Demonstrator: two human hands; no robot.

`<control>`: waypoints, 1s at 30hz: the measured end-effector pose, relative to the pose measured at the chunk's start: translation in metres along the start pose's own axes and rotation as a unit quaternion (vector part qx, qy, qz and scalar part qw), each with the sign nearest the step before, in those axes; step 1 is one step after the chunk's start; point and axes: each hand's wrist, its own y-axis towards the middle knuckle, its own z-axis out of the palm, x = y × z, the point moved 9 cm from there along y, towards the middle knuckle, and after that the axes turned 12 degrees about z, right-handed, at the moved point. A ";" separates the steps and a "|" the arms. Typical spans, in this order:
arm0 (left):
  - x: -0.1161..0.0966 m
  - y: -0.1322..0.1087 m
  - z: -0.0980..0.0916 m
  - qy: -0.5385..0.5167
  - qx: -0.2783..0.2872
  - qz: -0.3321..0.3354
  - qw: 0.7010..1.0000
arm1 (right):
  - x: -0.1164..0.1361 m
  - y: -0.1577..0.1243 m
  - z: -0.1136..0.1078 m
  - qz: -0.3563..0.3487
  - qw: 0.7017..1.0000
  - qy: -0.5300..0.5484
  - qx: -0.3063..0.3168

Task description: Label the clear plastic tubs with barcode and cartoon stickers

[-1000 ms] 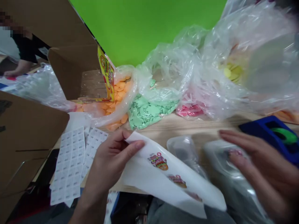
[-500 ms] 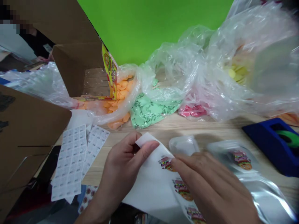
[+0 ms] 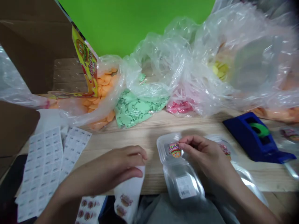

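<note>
My right hand pinches the edge of a burger sticker, which lies over the lid of a clear plastic clamshell container. Whether the sticker is fully stuck down I cannot tell. The clamshell lies opened out, and a barcode label shows on its nearer half. To its left my left hand grips the top of a white sticker sheet, which hangs past the table edge with burger stickers on it. Another clear container with a burger sticker is partly behind my right forearm.
Plastic bags of orange pieces, green pieces, pink pieces and yellow pieces line the back. A blue tape dispenser stands right. Barcode label sheets and an open cardboard box are left.
My right hand has moved from the sticker sheet to the clear container with a sticker. My left hand has lowered with the sheet. The view has shifted right.
</note>
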 end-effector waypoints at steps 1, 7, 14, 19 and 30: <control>-0.006 0.006 0.012 0.011 0.029 0.008 0.999 | -0.003 0.001 0.003 -0.002 1.000 -0.005 0.001; -0.018 0.027 0.051 0.051 0.139 0.014 0.989 | -0.002 0.000 0.002 -0.033 0.996 -0.077 -0.040; -0.009 0.039 0.056 0.065 0.126 0.020 0.990 | 0.006 -0.008 0.006 -0.120 0.932 -0.278 -0.197; 0.012 0.039 0.047 0.060 0.005 -0.031 0.998 | -0.005 -0.006 0.011 -0.084 0.939 -0.299 -0.151; 0.008 0.032 0.048 0.056 -0.074 -0.033 0.995 | -0.011 -0.020 0.007 -0.112 0.962 -0.183 -0.166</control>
